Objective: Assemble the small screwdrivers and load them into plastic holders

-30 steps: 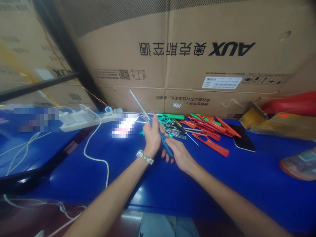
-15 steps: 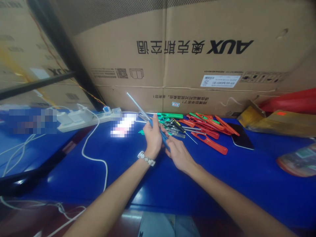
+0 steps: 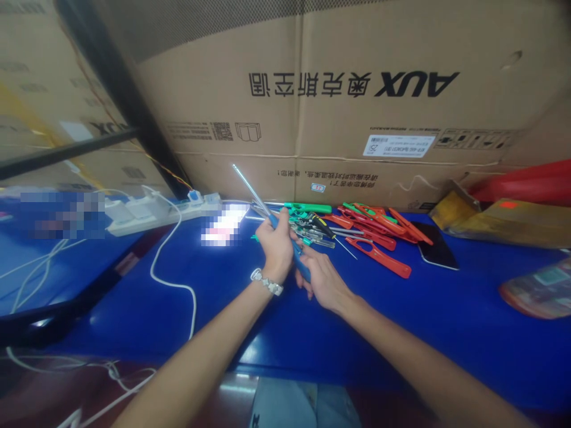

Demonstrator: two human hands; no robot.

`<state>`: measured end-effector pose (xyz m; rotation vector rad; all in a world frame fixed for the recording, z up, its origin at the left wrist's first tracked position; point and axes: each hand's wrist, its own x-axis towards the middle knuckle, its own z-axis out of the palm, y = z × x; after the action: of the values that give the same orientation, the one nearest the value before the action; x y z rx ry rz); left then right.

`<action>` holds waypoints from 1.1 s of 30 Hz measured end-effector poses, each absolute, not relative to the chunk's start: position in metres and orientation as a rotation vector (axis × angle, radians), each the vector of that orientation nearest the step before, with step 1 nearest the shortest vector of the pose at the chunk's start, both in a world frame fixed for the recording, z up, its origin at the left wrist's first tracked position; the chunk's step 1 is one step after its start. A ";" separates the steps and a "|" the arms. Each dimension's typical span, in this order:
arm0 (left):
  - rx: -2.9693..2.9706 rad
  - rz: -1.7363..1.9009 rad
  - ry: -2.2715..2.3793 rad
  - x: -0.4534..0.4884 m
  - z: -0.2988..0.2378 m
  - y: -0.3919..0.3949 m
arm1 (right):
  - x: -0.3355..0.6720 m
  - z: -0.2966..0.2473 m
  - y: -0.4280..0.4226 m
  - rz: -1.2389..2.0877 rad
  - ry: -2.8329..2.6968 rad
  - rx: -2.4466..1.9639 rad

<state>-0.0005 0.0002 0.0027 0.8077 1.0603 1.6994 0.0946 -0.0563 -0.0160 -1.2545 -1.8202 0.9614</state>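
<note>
A blue long-necked lighter [image 3: 302, 268] slants up to the left, its thin metal tube [image 3: 250, 184] pointing at the cardboard behind. My left hand [image 3: 277, 246] is wrapped round the front of its handle, thumb along the top. At the rear of the handle, my right hand [image 3: 328, 276] holds it with bent fingers, some hidden beneath. Just beyond my hands lies a pile of loose parts: a green lighter [image 3: 312, 208], red handle shells [image 3: 379, 257] and small clear and green pieces. A black-and-yellow screwdriver [image 3: 323, 226] rests on the pile.
The blue tabletop [image 3: 401, 333] runs up to a large cardboard box [image 3: 330, 35]. On the left stand a white power strip [image 3: 165, 215] and a white cable [image 3: 172, 285], beside a bright blurred-out patch. A dark phone [image 3: 439, 249] and a clear container [image 3: 542, 288] lie at right.
My right hand has shifted slightly and its fingers have moved lower, so the handle's rear end now shows. My left hand keeps its hold on the lighter.
</note>
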 end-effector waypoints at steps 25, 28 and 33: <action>0.990 1.289 0.939 -0.011 -0.006 0.004 | 0.105 -0.004 -0.062 0.404 -2.052 -1.506; 0.964 1.198 0.906 -0.015 -0.007 0.005 | 0.110 -0.005 -0.061 0.336 -1.911 -1.363; 0.951 1.194 0.898 -0.013 -0.010 0.005 | 0.108 -0.014 -0.056 0.234 -1.824 -1.159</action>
<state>-0.0130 0.0050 -0.0102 0.9514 0.8976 1.1944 0.1078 -0.0564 -0.0144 -1.1589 -1.8237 0.2337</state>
